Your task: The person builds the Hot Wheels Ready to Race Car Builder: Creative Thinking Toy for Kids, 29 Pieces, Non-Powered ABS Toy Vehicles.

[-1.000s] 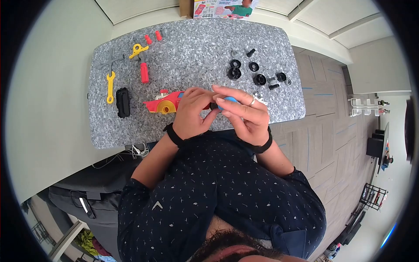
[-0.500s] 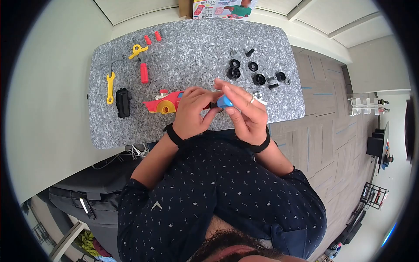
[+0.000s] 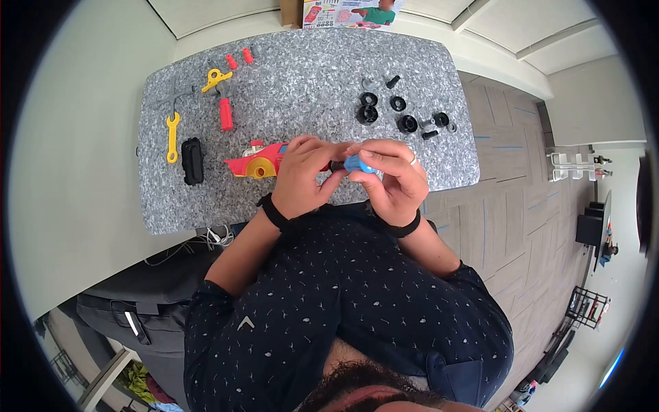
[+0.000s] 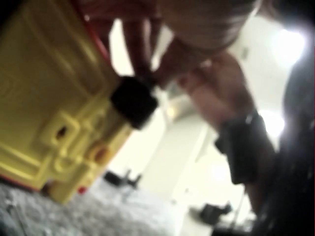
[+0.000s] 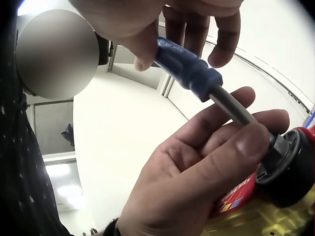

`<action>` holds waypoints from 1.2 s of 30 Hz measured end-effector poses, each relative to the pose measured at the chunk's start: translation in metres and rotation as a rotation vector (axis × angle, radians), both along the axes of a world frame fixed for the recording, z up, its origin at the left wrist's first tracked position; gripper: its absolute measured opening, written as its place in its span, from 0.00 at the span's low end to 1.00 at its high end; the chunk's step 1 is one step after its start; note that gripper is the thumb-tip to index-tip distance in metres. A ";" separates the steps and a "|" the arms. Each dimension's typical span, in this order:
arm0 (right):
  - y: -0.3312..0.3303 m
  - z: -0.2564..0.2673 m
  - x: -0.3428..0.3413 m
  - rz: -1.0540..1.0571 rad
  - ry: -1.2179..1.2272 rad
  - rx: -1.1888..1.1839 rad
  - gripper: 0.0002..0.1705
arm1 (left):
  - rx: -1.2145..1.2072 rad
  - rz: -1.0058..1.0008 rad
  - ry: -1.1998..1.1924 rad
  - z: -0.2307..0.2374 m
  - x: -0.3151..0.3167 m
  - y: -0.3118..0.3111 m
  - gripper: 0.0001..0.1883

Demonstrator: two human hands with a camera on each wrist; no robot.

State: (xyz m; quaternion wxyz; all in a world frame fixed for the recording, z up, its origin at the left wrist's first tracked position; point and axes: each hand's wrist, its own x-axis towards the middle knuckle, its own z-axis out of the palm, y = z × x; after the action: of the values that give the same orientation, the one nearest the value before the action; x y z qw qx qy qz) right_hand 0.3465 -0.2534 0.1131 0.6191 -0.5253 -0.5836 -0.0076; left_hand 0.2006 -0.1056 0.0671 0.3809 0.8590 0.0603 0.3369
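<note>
A red and yellow toy car is on the near part of the table, partly hidden by my left hand. Its yellow underside fills the left of the left wrist view. In the right wrist view, a blue-handled toy screwdriver slants down to a black wheel on the car's end. My left thumb and fingers pinch the lower end of its grey shaft, right by the wheel. My right hand holds the blue handle between thumb and fingertips.
Black wheels and rings with small bolts lie at the back right. On the left are a yellow wrench, a red-handled tool, a black case-like part and a grey cross-shaped tool. A printed box stands behind the table.
My right fingers, stretched out along the blue handle half a second ago, have curled back around it. The left hand and the car have stayed in place.
</note>
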 end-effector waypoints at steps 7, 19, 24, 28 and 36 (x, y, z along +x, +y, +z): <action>0.003 0.000 0.001 0.088 0.021 -0.024 0.20 | 0.099 0.029 0.052 0.005 0.000 -0.002 0.24; 0.006 0.008 0.003 0.063 0.020 -0.072 0.20 | 0.399 0.170 0.548 0.035 -0.049 0.037 0.43; 0.010 0.006 0.004 0.060 0.012 -0.066 0.19 | 0.253 0.233 0.604 0.021 -0.082 0.061 0.41; 0.018 0.003 0.000 0.058 0.038 -0.041 0.19 | 0.155 0.221 0.563 0.012 -0.085 0.062 0.39; 0.018 -0.001 0.003 0.049 0.083 -0.051 0.19 | 0.186 0.240 0.543 0.012 -0.086 0.057 0.37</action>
State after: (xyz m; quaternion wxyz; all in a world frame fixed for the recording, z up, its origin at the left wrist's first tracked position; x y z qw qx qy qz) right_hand 0.3498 -0.2351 0.1121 0.6291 -0.5264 -0.5702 0.0441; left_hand 0.1150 -0.0485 0.0794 0.2281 0.9355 0.2294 0.1418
